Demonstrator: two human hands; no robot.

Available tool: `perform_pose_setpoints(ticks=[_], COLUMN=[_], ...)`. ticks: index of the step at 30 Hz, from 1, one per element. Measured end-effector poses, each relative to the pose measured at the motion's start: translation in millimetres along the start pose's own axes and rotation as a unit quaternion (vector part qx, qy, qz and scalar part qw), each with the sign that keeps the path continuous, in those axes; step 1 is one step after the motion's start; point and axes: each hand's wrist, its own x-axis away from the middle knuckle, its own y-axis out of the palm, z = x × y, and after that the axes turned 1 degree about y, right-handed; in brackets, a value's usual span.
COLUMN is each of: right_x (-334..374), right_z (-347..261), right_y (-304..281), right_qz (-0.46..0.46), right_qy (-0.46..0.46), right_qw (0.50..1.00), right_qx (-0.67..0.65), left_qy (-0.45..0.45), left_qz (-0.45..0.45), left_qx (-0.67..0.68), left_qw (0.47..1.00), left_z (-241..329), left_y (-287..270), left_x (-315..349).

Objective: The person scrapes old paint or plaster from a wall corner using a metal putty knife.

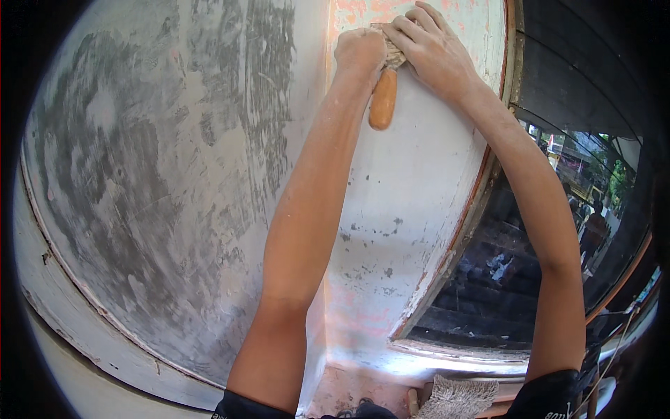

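High on the narrow white wall, a putty knife hangs handle-down between my two hands. Its handle is orange-brown wood, and its broad blade is crusted with dried filler. My left hand is closed in a fist against the blade's left edge. From the other side, my right hand grips the blade's right and upper part, its fingers bent over it. Both hands look dusty. The fingers of my left hand are mostly turned away, and the blade's upper edge is partly hidden.
To the left spreads a large wall patched with grey and white filler. At the right stands a dark glass window in a worn wooden frame. Below lies a shaggy beige mat near the pinkish floor.
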Motion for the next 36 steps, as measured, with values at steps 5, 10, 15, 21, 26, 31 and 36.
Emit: perform_pose_setpoints(ticks=[5,10,15,21,26,31,36], right_x=[16.4,9.1,13.7,18.8,24.9,15.0,20.1], right_z=[-7.3,1.6,-5.8,-3.6,-8.7,-2.8,-7.2], right_y=[2.4,-2.7,-6.0,-7.0,-1.4,-5.3,-2.6], right_qz=[0.007,0.008,-0.006,-0.011,0.013,-0.004,-0.022], right_qy=[0.001,0.009,0.018,0.018,0.030,0.020,0.037], right_qw=[1.000,1.000,1.000,1.000,0.999,0.998,0.998], right_qx=[0.011,0.016,0.018,0.016,0.024,0.055,0.043], left_qy=[0.068,0.008,0.083,-0.002,0.101,0.091,0.085], left_qz=[-0.037,-0.019,-0.030,-0.038,-0.006,-0.001,-0.013], left_qx=[-0.084,-0.044,-0.187,-0.059,-0.044,-0.051,-0.038], left_qw=[0.993,0.999,0.978,0.998,0.994,0.995,0.996], left_z=[-25.0,5.7,-1.7,-5.7,-42.7,-29.7,-32.9], left_y=[-8.0,4.3,-4.5,3.8,7.5,10.0,9.2], left_x=[-3.5,4.8,10.0,4.7,-3.2,-12.0,-7.6])
